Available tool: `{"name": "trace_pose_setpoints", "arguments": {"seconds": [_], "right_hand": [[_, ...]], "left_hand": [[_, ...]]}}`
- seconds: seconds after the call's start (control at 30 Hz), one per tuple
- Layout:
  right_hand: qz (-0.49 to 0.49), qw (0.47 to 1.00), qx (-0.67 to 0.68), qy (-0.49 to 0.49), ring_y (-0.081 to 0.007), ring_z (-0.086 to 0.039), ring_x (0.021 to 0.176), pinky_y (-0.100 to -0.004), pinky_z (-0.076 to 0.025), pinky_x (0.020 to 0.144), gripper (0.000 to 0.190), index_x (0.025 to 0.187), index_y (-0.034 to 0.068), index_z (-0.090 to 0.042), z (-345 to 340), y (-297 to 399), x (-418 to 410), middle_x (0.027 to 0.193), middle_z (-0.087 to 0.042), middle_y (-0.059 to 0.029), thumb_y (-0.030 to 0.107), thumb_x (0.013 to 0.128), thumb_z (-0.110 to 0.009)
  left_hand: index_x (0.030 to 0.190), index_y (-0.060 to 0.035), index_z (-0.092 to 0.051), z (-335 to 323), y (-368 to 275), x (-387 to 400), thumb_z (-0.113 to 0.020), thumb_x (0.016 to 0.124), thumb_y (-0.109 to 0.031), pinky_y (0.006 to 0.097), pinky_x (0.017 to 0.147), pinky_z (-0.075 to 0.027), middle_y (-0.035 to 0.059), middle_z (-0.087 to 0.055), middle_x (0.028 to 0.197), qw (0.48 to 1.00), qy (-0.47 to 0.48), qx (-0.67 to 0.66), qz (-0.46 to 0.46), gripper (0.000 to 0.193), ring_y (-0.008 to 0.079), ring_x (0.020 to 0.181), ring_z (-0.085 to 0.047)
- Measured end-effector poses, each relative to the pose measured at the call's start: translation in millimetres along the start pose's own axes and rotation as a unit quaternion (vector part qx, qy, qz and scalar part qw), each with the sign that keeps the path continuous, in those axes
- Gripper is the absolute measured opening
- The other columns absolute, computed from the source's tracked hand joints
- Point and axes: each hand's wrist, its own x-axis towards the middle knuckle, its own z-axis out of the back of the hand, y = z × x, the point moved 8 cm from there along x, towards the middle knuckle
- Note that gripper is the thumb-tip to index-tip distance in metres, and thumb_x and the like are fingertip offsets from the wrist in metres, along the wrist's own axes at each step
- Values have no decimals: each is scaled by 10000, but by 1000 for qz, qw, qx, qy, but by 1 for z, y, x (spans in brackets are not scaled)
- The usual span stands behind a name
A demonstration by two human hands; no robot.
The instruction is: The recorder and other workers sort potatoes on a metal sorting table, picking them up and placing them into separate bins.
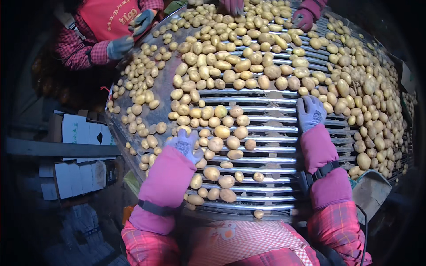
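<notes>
My left hand [186,144], in a light purple-grey work glove, lies over potatoes at the left side of the bar rack. Its fingers are spread, and a small group of potatoes [216,144] sits just right of it. My right hand [311,112], in the same kind of glove, is palm down on the rack, at the near left edge of the right-hand potato pile [369,96]. Its fingertips are near potatoes; whether it grips anything is hidden. Between my hands, bare metal bars [276,139] show, with more potatoes [229,63] spread beyond.
A flat sheet [159,111] with smaller potatoes borders the rack at left. A co-worker's gloved hands [120,47] are at upper left; other pink-gloved hands [303,19] reach in at the far side. Cardboard boxes [85,129] stand lower left. A scoop-like container [371,191] sits at right.
</notes>
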Motion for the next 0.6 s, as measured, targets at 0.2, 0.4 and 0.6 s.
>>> {"name": "trace_pose_setpoints", "arguments": {"seconds": [0.2, 0.4, 0.6], "right_hand": [[-14, 1000, 5, -1, -281, -654, 985, -450, -499, 862, 220, 987, 146, -720, 0, -2, -1, 1020, -696, -52, 344, 929, -646], [-55, 997, -23, 57, -286, -648, 1051, -436, -497, 910, 229, 1041, 148, -722, 3, -2, -1, 1088, -702, -61, 342, 941, -651], [-41, 999, -20, 31, -280, -625, 1064, -462, -472, 912, 231, 1033, 168, -710, -2, 0, -1, 1082, -681, -47, 365, 949, -625]], "left_hand": [[1166, -60, -672, 4, 10, -2, -735, 813, -456, 469, 886, -524, 187, -628, 1133, 989, 5, -139, 51, 534, 366, 1020, -646], [1089, -49, -663, 34, -121, -59, -640, 928, -181, 418, 835, -557, 168, -574, 1221, 915, -156, -65, -366, 209, 316, 1049, -622], [1348, -126, -522, -39, -144, -18, -655, 905, -171, 462, 833, -575, 114, -534, 1339, 990, 96, 56, -88, 465, 278, 1044, -679]]}}
